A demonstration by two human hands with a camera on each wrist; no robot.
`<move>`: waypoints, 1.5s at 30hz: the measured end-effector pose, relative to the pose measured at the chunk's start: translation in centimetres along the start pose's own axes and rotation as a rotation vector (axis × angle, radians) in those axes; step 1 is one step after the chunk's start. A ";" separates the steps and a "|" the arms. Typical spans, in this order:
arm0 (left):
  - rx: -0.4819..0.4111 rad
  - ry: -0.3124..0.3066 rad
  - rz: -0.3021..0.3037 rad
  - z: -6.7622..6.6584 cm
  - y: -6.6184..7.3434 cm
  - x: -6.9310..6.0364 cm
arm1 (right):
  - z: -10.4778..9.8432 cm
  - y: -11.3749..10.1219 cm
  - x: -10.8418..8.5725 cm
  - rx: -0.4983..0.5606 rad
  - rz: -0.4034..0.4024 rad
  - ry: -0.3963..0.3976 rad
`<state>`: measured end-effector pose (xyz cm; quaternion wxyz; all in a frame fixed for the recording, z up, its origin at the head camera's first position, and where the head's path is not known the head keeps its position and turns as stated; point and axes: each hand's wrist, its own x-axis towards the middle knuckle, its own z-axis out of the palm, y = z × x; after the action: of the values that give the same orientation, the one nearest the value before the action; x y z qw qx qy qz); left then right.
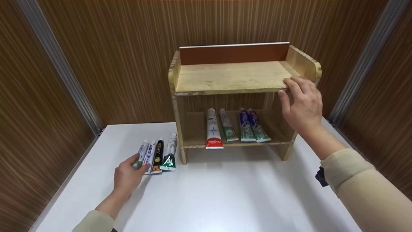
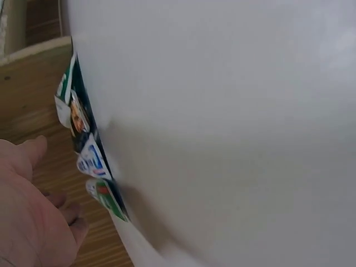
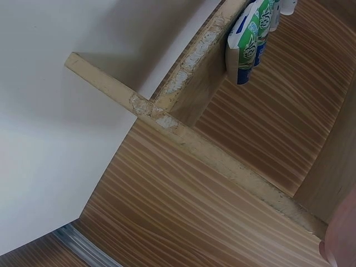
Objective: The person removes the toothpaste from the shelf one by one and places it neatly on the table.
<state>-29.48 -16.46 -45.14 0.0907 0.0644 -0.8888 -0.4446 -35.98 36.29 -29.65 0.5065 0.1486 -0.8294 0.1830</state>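
Observation:
My left hand [image 1: 127,174] is at a row of toothpaste tubes on the white table, its thumb and fingers spread over the near ends of the leftmost tubes. The row holds a small white-and-green tube [image 1: 141,153], a white-and-blue tube [image 1: 149,156], a black tube [image 1: 158,154] and a white-and-green tube [image 1: 170,154]. In the left wrist view, a gap shows between the palm and the tubes. My right hand [image 1: 304,104] holds the top board of a wooden shelf [image 1: 231,77] near its right corner, fingers above, thumb at the front edge.
On the shelf's lower board lie a red-and-white Colgate tube [image 1: 212,129], a white-and-green tube [image 1: 228,125] and two purple-and-green tubes [image 1: 247,127]. The Colgate tube overhangs the front edge. Wood-patterned walls [image 1: 112,64] enclose the white table [image 1: 209,196].

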 end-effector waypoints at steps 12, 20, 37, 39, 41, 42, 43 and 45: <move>-0.001 -0.034 0.070 1.7 3.5 -2.6 | 0.0 0.0 -0.1 0.001 -0.008 0.007; 0.020 -0.042 0.175 3.3 6.9 -3.9 | -0.1 0.1 0.0 -0.002 -0.005 -0.002; -0.075 -0.019 0.443 7.8 13.2 -4.5 | 0.0 -0.1 -0.1 0.007 0.006 -0.008; -0.100 -0.024 0.426 8.6 13.8 -4.1 | 0.1 -0.2 -0.2 0.008 0.007 -0.009; -0.126 -0.025 0.405 9.5 14.4 -3.6 | 0.0 -0.2 -0.2 0.010 0.007 -0.005; -0.140 -0.027 0.390 9.9 14.7 -3.3 | 0.0 -0.2 -0.2 0.011 0.006 -0.004; -0.145 -0.025 0.375 10.4 14.9 -3.0 | 0.0 -0.2 -0.1 0.012 0.007 -0.002; -0.153 -0.016 0.356 11.1 15.2 -2.4 | -0.1 -0.2 -0.1 0.014 0.008 0.002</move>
<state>-30.07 1.76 -39.71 0.1654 -0.1045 -0.8504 -0.4884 -35.85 36.18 -29.65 0.5057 0.1488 -0.8280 0.1910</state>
